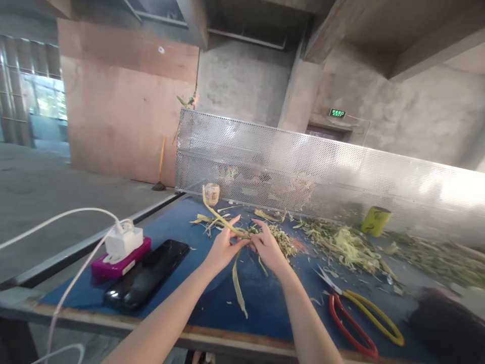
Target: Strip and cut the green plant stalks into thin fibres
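Over the blue table top (261,298), my left hand (223,245) and my right hand (267,245) meet, both pinching the same long yellow-green plant stalk (220,217). The stalk rises up and to the left from my fingers. A peeled strip (238,285) hangs from the same spot down toward the table's near edge. A heap of green trimmings (284,240) lies just behind my right hand.
Red and yellow-handled scissors (356,316) lie at the right front. A black phone (147,275), a pink box (119,263) and a white charger (123,240) with cable sit at left. More plant scraps (341,242), a yellow cup (375,221) and a perforated metal screen (326,169) stand behind.
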{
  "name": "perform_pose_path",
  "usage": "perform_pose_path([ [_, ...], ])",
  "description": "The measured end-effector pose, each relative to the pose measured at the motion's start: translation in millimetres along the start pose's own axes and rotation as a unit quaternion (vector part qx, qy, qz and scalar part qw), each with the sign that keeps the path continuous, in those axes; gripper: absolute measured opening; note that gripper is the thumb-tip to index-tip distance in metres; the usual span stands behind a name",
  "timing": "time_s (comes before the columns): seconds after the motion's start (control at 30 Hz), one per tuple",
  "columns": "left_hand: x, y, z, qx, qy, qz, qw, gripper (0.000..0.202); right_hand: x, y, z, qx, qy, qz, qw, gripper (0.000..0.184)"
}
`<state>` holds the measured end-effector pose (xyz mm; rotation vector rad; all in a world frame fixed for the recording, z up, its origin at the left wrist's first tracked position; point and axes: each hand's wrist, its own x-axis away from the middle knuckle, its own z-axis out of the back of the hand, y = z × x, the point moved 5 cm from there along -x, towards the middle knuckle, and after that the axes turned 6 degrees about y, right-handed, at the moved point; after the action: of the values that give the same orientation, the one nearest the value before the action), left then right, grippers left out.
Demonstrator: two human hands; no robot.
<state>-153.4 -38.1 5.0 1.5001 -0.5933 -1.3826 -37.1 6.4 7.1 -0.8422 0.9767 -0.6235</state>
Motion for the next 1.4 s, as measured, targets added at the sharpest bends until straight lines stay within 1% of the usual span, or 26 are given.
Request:
perform_pose_path([
  [0.07, -1, -1, -2.7, 0.015, -0.015, -0.003, 1.0, 0.07, 0, 0, 3, 0.025, 0.012, 0.016, 0.999, 0.044],
  [0.2, 0, -4, -8.4, 0.082, -0.046, 0.013, 0.995, 0.07, 0, -1, 7, 0.046, 0.01, 0.016, 0.999, 0.048],
  [0.33, 0, -2, -6.7, 0.091, -0.039, 0.022, 0.995, 0.071, -1, -1, 12, 0.05, -0.001, 0.005, 0.999, 0.048],
  [0.4, 1, 0, -5.7, 0.093, -0.039, 0.028, 0.994, 0.074, -1, -1, 15, 0.057, 0.007, -0.005, 0.998, 0.042],
  [0.43, 1, 1, -5.8, 0.096, -0.043, 0.029, 0.994, 0.076, -1, -1, 15, 0.061, 0.008, -0.01, 0.998, 0.036],
  [0.5, 2, 3, -7.5, 0.102, -0.06, 0.028, 0.993, 0.08, 0, -2, 13, 0.069, -0.01, -0.016, 0.997, 0.024],
  [0.57, 4, 5, -10.1, 0.107, -0.076, 0.028, 0.991, 0.084, 0, -4, 10, 0.072, -0.025, -0.015, 0.997, 0.031],
  [0.6, 5, 6, -11.3, 0.108, -0.082, 0.028, 0.99, 0.085, 0, -5, 11, 0.07, -0.022, -0.019, 0.997, 0.035],
  [0.63, 6, 7, -12.4, 0.109, -0.086, 0.027, 0.99, 0.086, 0, -5, 12, 0.067, -0.01, -0.024, 0.997, 0.036],
  [0.73, 7, 10, -14.1, 0.109, -0.09, 0.027, 0.99, 0.084, -1, -4, 18, 0.059, 0.037, -0.026, 0.997, 0.032],
  [0.83, 7, 10, -13.8, 0.1, -0.084, 0.033, 0.991, 0.079, -4, -3, 19, 0.046, 0.049, -0.01, 0.998, 0.025],
  [0.93, 6, 8, -13.7, 0.11, -0.074, 0.045, 0.99, 0.08, -5, -1, 18, -0.02, 0.071, -0.025, 0.997, 0.021],
  [1.0, 6, 4, -14.5, 0.133, -0.063, 0.071, 0.987, 0.083, -5, -2, 17, -0.079, 0.096, -0.03, 0.992, 0.018],
  [1.07, 6, 1, -16.7, 0.161, -0.06, 0.107, 0.979, 0.085, -5, -3, 15, -0.112, 0.108, -0.025, 0.988, 0.019],
  [1.17, 8, -4, -21.5, 0.193, -0.074, 0.15, 0.967, 0.087, -4, -5, 15, -0.086, 0.134, 0.003, 0.987, 0.018],
  [1.23, 9, -7, -23.3, 0.199, -0.082, 0.163, 0.963, 0.086, -4, -5, 16, -0.063, 0.158, 0.013, 0.985, 0.018],
  [1.3, 9, -9, -22.8, 0.193, -0.08, 0.165, 0.964, 0.086, -4, -3, 14, -0.073, 0.143, -0.006, 0.987, 0.02],
  [1.4, 7, -10, -18.2, 0.18, -0.06, 0.16, 0.969, 0.084, -5, 0, 10, -0.105, 0.088, -0.043, 0.99, 0.023],
])
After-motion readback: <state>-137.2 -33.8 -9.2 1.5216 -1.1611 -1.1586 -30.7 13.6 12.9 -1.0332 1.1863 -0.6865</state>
